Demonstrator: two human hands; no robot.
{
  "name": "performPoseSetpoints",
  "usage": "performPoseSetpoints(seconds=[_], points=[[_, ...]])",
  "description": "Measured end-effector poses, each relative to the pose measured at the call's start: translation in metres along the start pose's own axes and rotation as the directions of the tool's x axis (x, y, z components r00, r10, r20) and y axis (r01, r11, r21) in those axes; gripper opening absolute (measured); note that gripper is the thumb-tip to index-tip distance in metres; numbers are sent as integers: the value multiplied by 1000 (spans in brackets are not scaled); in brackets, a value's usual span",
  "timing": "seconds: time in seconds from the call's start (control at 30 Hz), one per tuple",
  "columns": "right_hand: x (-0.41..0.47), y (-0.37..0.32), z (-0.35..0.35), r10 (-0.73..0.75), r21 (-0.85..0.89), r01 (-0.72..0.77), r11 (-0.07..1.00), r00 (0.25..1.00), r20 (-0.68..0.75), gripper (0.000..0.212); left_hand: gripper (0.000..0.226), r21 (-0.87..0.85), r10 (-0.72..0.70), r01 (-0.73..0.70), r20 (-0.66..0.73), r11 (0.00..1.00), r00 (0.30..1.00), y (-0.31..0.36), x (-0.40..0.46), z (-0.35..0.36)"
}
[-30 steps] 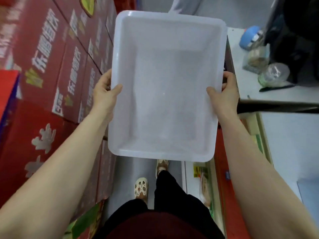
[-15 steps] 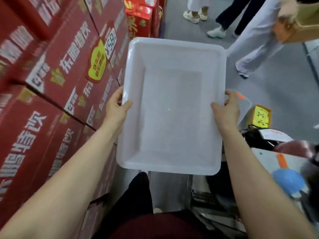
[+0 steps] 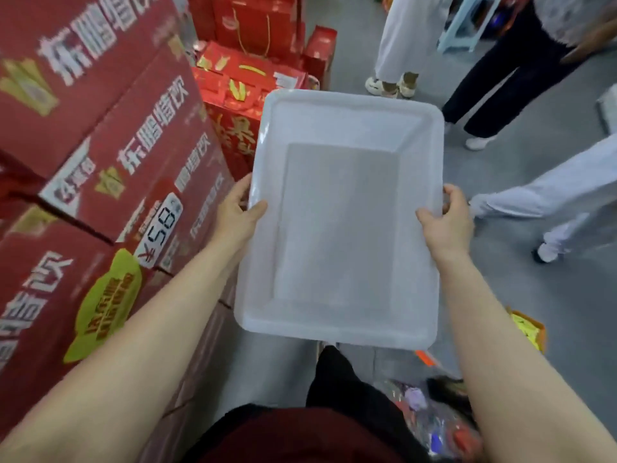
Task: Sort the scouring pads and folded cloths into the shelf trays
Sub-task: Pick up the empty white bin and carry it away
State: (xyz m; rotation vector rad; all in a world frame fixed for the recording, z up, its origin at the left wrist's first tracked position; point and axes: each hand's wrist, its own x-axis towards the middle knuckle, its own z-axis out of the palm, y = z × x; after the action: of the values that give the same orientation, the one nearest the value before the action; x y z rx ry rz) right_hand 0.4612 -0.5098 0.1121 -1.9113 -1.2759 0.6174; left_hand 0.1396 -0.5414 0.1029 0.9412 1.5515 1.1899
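The left hand [image 3: 238, 212] grips the left long edge of the tray [image 3: 337, 315], thumb hooked over the rim and fingers curled beneath. The right hand [image 3: 445, 220] grips the opposite edge the same way, thumb on the inner wall, fingertips wrapped over the outer lip. The tray is white, translucent, rectangular and empty, carried level in front of the body above the floor [image 3: 551, 295]. No pads, cloths or shelf appear in this view, so sorting has likely not begun; the tray seems to be in transit. Stacked red cartons [image 3: 100, 162] stand close on the left, with red gift boxes [image 3: 240, 85] just beyond the tray's far left corner. Other people [image 3: 521, 65] stand ahead and to the right in the aisle. Risks: the tray's left edge may strike the cartons if the path drifts left; the tray hides the floor directly ahead, so an obstacle there could go unseen; a collision with the people ahead is possible in the narrow aisle. Both grips sit near mid-length, so a knock at either end could twist the tray loose.
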Motion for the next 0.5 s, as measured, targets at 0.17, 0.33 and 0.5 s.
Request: performPoseSetpoints(seconds=[0.17, 0.33, 0.5], points=[[158, -41, 52, -72, -28, 77, 997, 987, 145, 45, 60, -11, 1, -3, -106, 1000, 994, 31, 105, 36], [289, -98, 127, -151, -47, 170, 984, 948, 280, 45, 58, -67, -90, 76, -247, 995, 965, 42, 211, 48], [413, -168, 234, -271, -67, 330, 942, 860, 432, 46, 58, -112, -134, 95, -422, 989, 897, 36, 331, 45]])
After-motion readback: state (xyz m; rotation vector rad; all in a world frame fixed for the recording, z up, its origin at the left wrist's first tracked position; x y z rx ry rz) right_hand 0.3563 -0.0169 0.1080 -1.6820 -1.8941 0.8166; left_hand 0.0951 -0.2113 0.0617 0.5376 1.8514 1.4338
